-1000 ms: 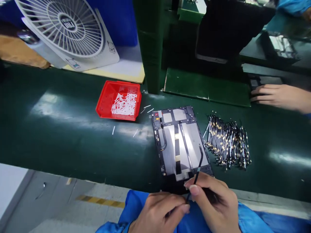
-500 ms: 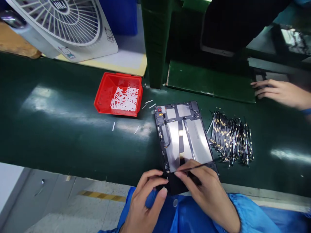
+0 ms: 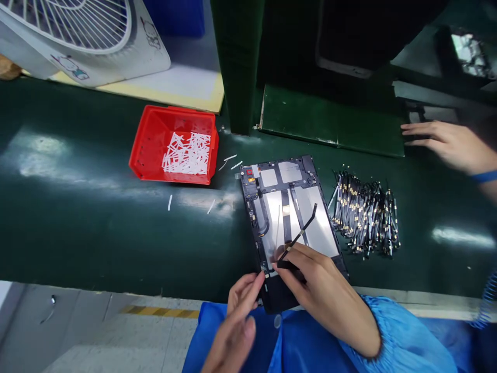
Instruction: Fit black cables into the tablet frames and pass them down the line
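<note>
An opened tablet (image 3: 318, 235) lies on the green bench in front of me, its silver battery panels and black inner strips showing. Between the fingertips of my right hand (image 3: 326, 298) is a thin black flex cable (image 3: 303, 231), its bent free end pointing up over the tablet. My left hand (image 3: 235, 318) is at the tablet's lower left edge, with the index fingertip against it and the thumb apart. Right of the tablet lies a pile of similar flex cables (image 3: 365, 217).
A red bin (image 3: 149, 147) holds many white strips (image 3: 190, 153), with several loose strips on the bench (image 3: 97, 233). A white fan (image 3: 116, 67) stands at the back left. A green post (image 3: 238, 72) and ledge (image 3: 330, 116) stand behind. Another person's hand (image 3: 454, 142) reaches in at right.
The cable in my right hand has swung from nearly level to slanting upward. My left hand's fingers have straightened and touch the tablet's edge. The view has shifted slightly.
</note>
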### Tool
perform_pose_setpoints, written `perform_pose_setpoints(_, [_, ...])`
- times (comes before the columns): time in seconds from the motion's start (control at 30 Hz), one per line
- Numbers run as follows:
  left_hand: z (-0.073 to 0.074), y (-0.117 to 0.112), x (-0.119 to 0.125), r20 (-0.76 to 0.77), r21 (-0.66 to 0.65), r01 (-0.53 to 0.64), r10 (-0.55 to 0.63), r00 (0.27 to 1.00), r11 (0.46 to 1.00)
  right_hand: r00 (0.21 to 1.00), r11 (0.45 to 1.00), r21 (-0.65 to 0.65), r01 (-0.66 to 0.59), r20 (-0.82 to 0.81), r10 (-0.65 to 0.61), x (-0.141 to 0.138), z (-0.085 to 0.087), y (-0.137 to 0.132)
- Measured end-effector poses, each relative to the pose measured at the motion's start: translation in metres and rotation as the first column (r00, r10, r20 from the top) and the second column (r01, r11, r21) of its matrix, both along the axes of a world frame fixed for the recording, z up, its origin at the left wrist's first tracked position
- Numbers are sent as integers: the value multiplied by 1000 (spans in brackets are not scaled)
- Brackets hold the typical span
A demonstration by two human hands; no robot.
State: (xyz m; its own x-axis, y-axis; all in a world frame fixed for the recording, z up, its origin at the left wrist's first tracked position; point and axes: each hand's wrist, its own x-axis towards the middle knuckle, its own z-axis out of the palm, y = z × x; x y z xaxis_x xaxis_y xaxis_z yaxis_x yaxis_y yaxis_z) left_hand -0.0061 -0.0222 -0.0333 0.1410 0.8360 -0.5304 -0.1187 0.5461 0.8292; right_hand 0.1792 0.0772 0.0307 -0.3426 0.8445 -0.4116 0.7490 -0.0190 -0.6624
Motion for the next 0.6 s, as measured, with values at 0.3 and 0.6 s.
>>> perform_pose_setpoints(0.3, [14, 42, 4, -49, -30, -38, 37, 998, 999, 999, 999, -9, -32, 10, 32, -3, 0, -4])
perform_pose_setpoints(0.6, [-1, 53, 11, -358, 235, 101, -10, 934, 967, 999, 999, 35, 35, 29, -36, -11, -4, -13])
